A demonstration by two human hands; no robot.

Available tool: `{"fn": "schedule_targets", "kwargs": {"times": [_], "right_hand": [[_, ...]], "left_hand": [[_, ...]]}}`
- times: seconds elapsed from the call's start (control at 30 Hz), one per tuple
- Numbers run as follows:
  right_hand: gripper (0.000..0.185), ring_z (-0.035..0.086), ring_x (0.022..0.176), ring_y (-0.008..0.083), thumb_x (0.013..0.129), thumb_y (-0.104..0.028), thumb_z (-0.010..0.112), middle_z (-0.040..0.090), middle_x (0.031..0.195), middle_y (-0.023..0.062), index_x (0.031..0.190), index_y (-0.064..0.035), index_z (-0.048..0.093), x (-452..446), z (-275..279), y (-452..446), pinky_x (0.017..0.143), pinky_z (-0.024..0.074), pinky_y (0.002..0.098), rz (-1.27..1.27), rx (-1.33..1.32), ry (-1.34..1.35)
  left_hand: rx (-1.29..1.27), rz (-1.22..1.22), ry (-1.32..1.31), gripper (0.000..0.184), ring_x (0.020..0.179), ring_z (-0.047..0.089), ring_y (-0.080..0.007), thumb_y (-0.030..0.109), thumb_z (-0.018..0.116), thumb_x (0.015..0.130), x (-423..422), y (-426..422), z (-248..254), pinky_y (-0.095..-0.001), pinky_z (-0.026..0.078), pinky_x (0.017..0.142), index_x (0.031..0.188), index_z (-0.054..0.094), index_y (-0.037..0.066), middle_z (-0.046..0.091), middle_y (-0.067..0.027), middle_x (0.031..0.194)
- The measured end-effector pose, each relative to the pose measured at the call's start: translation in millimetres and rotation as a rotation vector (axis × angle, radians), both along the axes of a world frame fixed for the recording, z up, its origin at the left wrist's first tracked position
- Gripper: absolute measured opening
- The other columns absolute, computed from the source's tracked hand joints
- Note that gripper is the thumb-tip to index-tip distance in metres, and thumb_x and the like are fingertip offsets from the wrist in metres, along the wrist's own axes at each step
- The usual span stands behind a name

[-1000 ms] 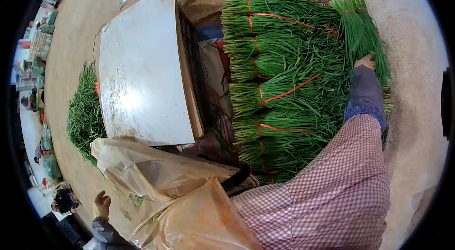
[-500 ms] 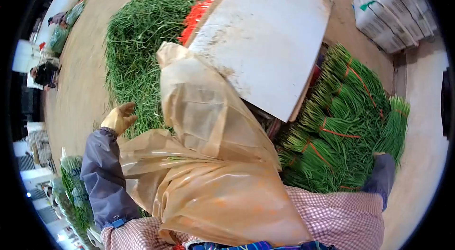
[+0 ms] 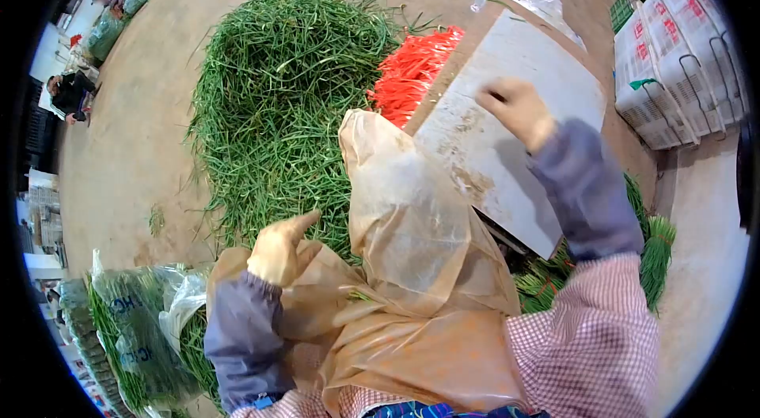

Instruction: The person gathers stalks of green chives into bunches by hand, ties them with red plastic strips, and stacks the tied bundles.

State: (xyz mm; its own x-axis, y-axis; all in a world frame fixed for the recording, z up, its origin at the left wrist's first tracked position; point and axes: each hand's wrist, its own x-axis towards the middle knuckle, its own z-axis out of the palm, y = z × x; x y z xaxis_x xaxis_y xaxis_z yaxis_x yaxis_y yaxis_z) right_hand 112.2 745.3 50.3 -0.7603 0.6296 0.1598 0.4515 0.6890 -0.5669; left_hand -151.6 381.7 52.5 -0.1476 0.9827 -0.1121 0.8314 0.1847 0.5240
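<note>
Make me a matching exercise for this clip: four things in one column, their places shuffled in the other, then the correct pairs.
Things:
1. Right hand
2. Red strips
3. Left hand
4. White stack

Places:
A. At the near side of the green heap
B. Towards the view's right edge
C. Over the white board
D. Between heap and board

Pairs: 1-C, 2-D, 3-A, 4-B

The right sleeve [image 3: 587, 190] hides part of the bunches [image 3: 541, 288] and the apron [image 3: 419, 348] the pile's [image 3: 293, 85] near edge, crates [image 3: 679, 66] at far right are cut off, and a person [image 3: 73, 95] far left is too small for detail.
</note>
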Motion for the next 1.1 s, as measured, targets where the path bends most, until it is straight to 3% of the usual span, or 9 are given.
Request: {"fn": "schedule_targets", "kwargs": {"times": [0.2, 0.33, 0.5, 0.63, 0.7, 0.83, 0.9, 1.0, 1.1], "right_hand": [[0.032, 0.065, 0.088, 0.0343, 0.081, -0.035, 0.064, 0.067, 0.087, 0.0196, 0.093, -0.0055, 0.070, -162, -31, 52, 0.078, 0.0500, 0.0445, 0.046, 0.208, -0.763], [0.031, 0.066, 0.088, 0.0340, 0.076, -0.031, 0.067, 0.067, 0.090, 0.0202, 0.092, -0.0048, 0.070, -183, -66, 72, 0.078, 0.0510, 0.0442, 0.065, 0.215, -0.911], [0.030, 0.064, 0.078, 0.0250, 0.085, -0.027, 0.064, 0.067, 0.080, 0.0145, 0.095, 0.0006, 0.068, -155, -66, 78, 0.072, 0.0480, 0.0384, -0.009, -0.126, -0.208], [0.029, 0.056, 0.059, 0.0130, 0.087, -0.027, 0.067, 0.065, 0.075, 0.0057, 0.089, 0.0012, 0.070, -118, 9, 30, 0.056, 0.0448, 0.0298, -0.156, -0.222, 0.110], [0.024, 0.053, 0.053, 0.0109, 0.088, -0.027, 0.066, 0.064, 0.073, 0.0033, 0.088, -0.0033, 0.071, -94, 58, -4, 0.050, 0.0414, 0.0257, -0.089, -0.309, 0.657], [0.020, 0.055, 0.056, 0.0099, 0.090, -0.025, 0.065, 0.063, 0.074, 0.0014, 0.092, -0.0058, 0.069, -45, 136, -25, 0.049, 0.0416, 0.0232, -0.202, -0.309, 0.930], [0.015, 0.056, 0.055, 0.0087, 0.089, -0.019, 0.064, 0.061, 0.072, -0.0003, 0.090, -0.0056, 0.070, -31, 121, -6, 0.049, 0.0422, 0.0225, -0.350, -0.165, 0.762], [0.024, 0.052, 0.043, 0.0120, 0.083, -0.025, 0.071, 0.056, 0.055, 0.0037, 0.083, -0.0013, 0.070, -7, 59, 16, 0.041, 0.0405, 0.0244, -0.560, -0.298, 0.384], [0.020, 0.048, 0.036, 0.0120, 0.085, -0.021, 0.070, 0.058, 0.057, 0.0048, 0.083, -0.0011, 0.070, 23, -28, 33, 0.032, 0.0383, 0.0281, -0.617, -0.547, 0.447]], "left_hand": [[-0.116, 0.204, 0.002, 0.055, 0.102, 0.060, -0.0365, 0.014, 0.072, 0.075, -22, -46, 21, -0.0441, 0.048, 0.089, 0.126, 0.054, 0.005, 0.063, -0.0190, 0.112], [-0.175, 0.240, -0.031, 0.058, 0.104, 0.060, -0.0368, 0.016, 0.074, 0.075, -33, -65, 15, -0.0438, 0.047, 0.090, 0.127, 0.053, 0.004, 0.063, -0.0191, 0.114], [-0.121, 0.234, -0.069, 0.059, 0.104, 0.060, -0.0373, 0.016, 0.074, 0.074, -35, -75, 11, -0.0440, 0.048, 0.090, 0.126, 0.053, 0.003, 0.062, -0.0201, 0.116], [-0.128, 0.208, -0.051, 0.058, 0.104, 0.060, -0.0371, 0.015, 0.074, 0.074, -34, -73, 16, -0.0438, 0.048, 0.090, 0.126, 0.052, 0.002, 0.061, -0.0203, 0.117], [-0.082, 0.195, -0.042, 0.058, 0.104, 0.060, -0.0371, 0.015, 0.073, 0.073, -32, -69, 19, -0.0437, 0.048, 0.090, 0.126, 0.052, 0.001, 0.061, -0.0200, 0.117], [0.002, 0.211, -0.011, 0.059, 0.102, 0.060, -0.0370, 0.013, 0.073, 0.073, -25, -76, 23, -0.0435, 0.048, 0.089, 0.126, 0.052, 0.001, 0.062, -0.0197, 0.114], [0.044, 0.234, 0.007, 0.059, 0.101, 0.060, -0.0371, 0.012, 0.073, 0.072, -22, -81, 33, -0.0433, 0.048, 0.088, 0.127, 0.052, 0.001, 0.062, -0.0195, 0.112], [0.081, 0.265, 0.011, 0.060, 0.100, 0.060, -0.0370, 0.011, 0.073, 0.072, -15, -93, 44, -0.0431, 0.048, 0.088, 0.127, 0.052, 0.002, 0.063, -0.0195, 0.111], [0.085, 0.305, 0.020, 0.060, 0.099, 0.061, -0.0370, 0.010, 0.074, 0.071, -11, -116, 45, -0.0429, 0.048, 0.087, 0.126, 0.053, 0.002, 0.063, -0.0197, 0.110]]}}
